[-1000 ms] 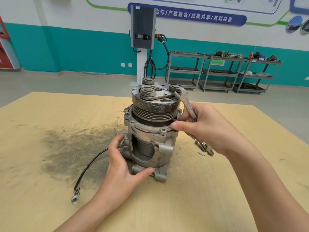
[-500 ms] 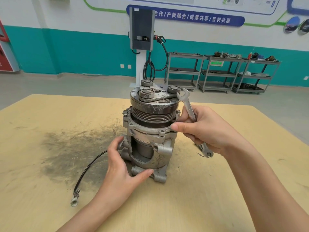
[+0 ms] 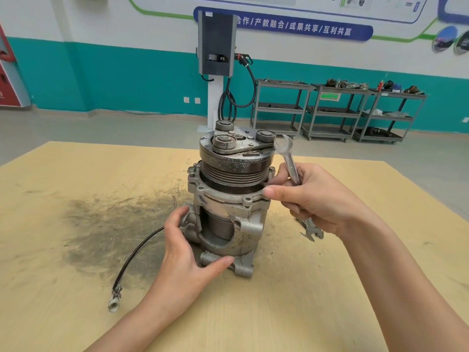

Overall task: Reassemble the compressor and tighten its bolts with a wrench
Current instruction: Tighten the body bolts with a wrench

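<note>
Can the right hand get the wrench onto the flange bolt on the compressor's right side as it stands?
Probably yes: the right hand grips the wrench right beside that bolt, nothing between; the left hand steadies the compressor.

One compressor (image 3: pixel 229 199) upright on the table (image 3: pixel 330 288). One wrench (image 3: pixel 289 161) just right of it; one black cable (image 3: pixel 137 252) to its left. Two hands on it: left hand (image 3: pixel 187 260), right hand (image 3: pixel 312 196). Three shelf carts (image 3: pixel 337 110) beyond.

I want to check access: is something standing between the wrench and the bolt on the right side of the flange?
Partly: the wrench points up beside the pulley, and the right hand's own fingers cover the flange there.
</note>
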The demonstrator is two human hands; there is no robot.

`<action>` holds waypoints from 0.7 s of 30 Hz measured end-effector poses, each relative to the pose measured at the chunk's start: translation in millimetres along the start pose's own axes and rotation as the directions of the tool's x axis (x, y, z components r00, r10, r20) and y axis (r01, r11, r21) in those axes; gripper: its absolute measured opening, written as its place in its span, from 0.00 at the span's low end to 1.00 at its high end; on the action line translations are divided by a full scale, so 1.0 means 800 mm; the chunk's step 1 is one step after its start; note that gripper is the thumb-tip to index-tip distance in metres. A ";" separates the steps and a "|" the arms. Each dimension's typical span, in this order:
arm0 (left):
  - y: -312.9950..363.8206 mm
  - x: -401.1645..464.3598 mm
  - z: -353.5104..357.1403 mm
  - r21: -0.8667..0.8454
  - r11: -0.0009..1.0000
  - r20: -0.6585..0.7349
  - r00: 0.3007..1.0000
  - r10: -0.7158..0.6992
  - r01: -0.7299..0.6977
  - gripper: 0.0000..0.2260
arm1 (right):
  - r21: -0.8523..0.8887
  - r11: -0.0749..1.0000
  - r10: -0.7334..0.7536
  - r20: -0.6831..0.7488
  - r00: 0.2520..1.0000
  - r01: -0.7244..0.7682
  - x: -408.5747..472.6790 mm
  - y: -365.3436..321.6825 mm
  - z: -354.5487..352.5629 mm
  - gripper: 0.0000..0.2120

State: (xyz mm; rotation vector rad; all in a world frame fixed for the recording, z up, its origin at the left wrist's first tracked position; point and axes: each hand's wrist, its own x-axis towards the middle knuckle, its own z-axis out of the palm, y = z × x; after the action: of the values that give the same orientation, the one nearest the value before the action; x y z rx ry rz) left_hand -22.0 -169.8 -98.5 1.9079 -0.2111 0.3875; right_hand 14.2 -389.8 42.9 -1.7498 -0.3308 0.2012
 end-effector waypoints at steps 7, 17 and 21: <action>0.001 -0.001 0.001 0.004 1.000 0.000 1.000 -0.001 0.001 0.47 | -0.133 0.989 -0.071 -0.028 0.997 0.067 0.001 -0.001 -0.001 0.11; 0.002 -0.001 0.000 0.010 1.000 0.005 1.000 -0.010 0.010 0.47 | -0.002 1.000 -0.002 0.014 1.000 0.002 0.001 0.001 -0.001 0.11; 0.002 -0.001 0.000 0.004 1.000 0.009 1.000 -0.017 0.017 0.47 | -0.119 0.990 -0.079 -0.036 0.996 0.075 0.002 0.002 0.004 0.13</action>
State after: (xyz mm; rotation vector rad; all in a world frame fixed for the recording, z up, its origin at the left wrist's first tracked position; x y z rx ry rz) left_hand -23.5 -170.3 -97.2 1.9142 -0.2005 0.3681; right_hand 14.5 -386.6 41.1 -1.8514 -0.3868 0.0921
